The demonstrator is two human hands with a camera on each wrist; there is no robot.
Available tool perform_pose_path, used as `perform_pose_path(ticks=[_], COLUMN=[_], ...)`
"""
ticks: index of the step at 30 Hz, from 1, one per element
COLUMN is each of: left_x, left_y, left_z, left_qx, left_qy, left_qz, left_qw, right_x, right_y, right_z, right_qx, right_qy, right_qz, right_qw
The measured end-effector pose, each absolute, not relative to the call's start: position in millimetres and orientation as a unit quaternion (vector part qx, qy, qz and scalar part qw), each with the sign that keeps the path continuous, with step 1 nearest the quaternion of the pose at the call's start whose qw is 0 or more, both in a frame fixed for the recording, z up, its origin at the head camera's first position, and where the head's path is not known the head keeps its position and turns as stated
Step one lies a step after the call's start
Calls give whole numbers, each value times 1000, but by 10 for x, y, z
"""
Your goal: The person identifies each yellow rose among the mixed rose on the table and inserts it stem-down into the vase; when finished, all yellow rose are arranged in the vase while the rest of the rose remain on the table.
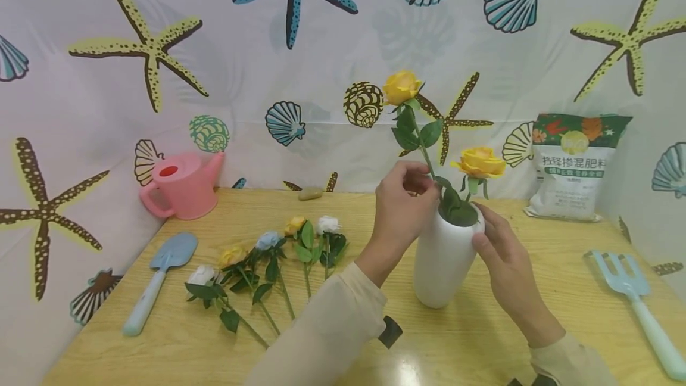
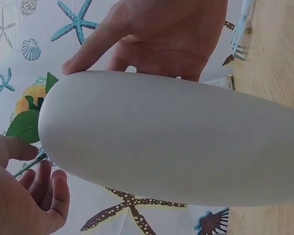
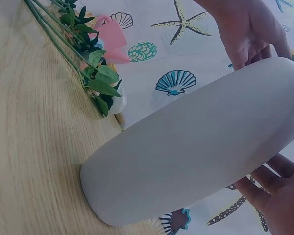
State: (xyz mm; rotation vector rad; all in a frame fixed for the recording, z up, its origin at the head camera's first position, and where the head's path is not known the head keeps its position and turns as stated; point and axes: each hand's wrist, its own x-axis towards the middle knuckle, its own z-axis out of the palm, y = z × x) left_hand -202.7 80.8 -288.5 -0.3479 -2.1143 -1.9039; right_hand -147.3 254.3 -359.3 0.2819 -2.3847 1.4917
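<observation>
A white vase [image 1: 442,267] stands upright on the wooden table [image 1: 332,207], with green foam in its mouth. Two yellow roses are stuck in it: a tall rose [image 1: 402,87] and a shorter rose [image 1: 479,161]. My left hand [image 1: 423,180] pinches the tall rose's stem [image 1: 426,162] just above the vase mouth. In the left wrist view my left hand [image 2: 24,196] has its fingers curled by the stem [image 2: 29,165]. My right hand [image 1: 482,232] holds the vase's upper right side, thumb in front and fingers behind. The right wrist view shows the vase [image 3: 196,147] with those fingers [image 3: 269,191] behind it.
Several loose roses [image 1: 268,255] lie on the table left of the vase. A pink watering can [image 1: 182,186] and a blue trowel [image 1: 161,279] sit further left. At the right are a fertiliser bag [image 1: 573,165] and a blue hand fork [image 1: 635,296]. A seashell-print curtain backs the table.
</observation>
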Motion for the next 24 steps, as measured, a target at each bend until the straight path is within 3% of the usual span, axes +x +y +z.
perform_pose_path(ticks=[11, 24], left_x=[-2135, -2202], left_y=[794, 735], left_z=[-2773, -2896], left_qx=[-126, -197], left_qy=[-705, -701], left_qz=[-680, -681], left_qw=[158, 81], right_x=[-1469, -1478], right_y=[2553, 2568], right_z=[-3587, -3593], right_qx=[99, 101], right_qy=[-838, -837], right_qz=[512, 515], right_qw=[160, 158])
